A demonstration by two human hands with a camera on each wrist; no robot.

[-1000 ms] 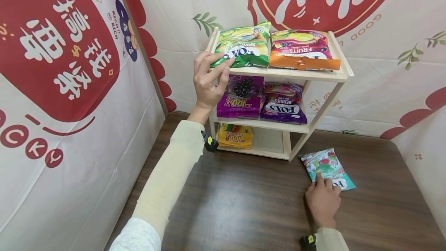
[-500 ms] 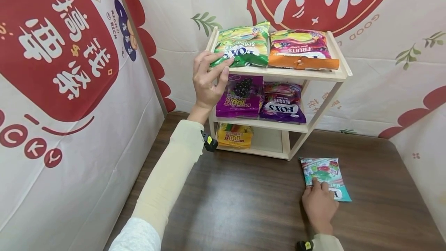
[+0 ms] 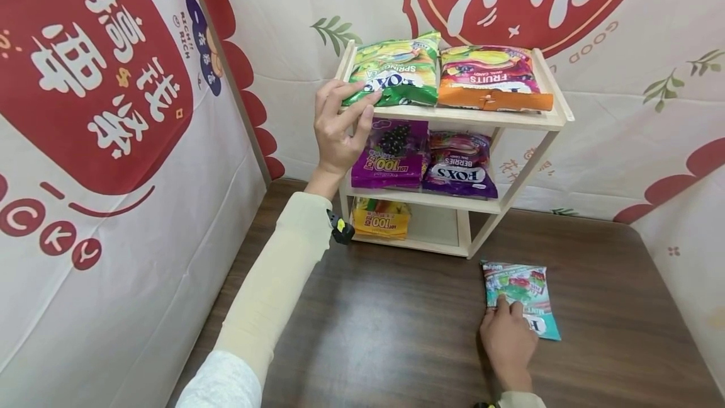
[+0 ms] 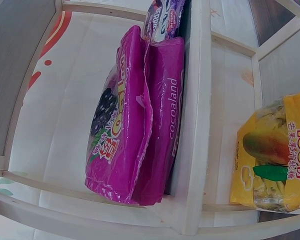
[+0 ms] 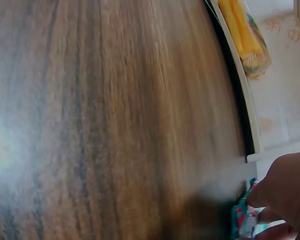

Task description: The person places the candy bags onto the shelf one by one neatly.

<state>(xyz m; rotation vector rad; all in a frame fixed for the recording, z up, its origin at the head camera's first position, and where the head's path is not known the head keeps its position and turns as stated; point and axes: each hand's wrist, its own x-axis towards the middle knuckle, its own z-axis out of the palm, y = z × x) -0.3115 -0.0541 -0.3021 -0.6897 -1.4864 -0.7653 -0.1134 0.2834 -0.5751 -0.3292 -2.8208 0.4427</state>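
Observation:
In the head view, my left hand (image 3: 340, 128) grips the front left corner of the wooden rack (image 3: 498, 119), two fingers over the lower edge of a green candy bag (image 3: 391, 71). My right hand (image 3: 510, 339) holds a teal mint candy bag (image 3: 518, 282) near its lower left side, on the table right of the rack. In the right wrist view, the fingers (image 5: 285, 190) pinch this bag (image 5: 242, 210), which is mostly cut off. The left wrist view looks into the rack at a purple grape candy bag (image 4: 122, 120) and a yellow mango one (image 4: 275, 150).
A fruit candy bag (image 3: 489, 77) with an orange edge lies on the top shelf. On the middle shelf sits a dark purple berries bag (image 3: 461, 165). The brown table (image 3: 362, 326) meets printed cloth walls (image 3: 283, 30) at the left and back.
My right hand has drawn the mint bag left and toward me across the table, and the bag has turned a little. My left hand stays at the rack's corner.

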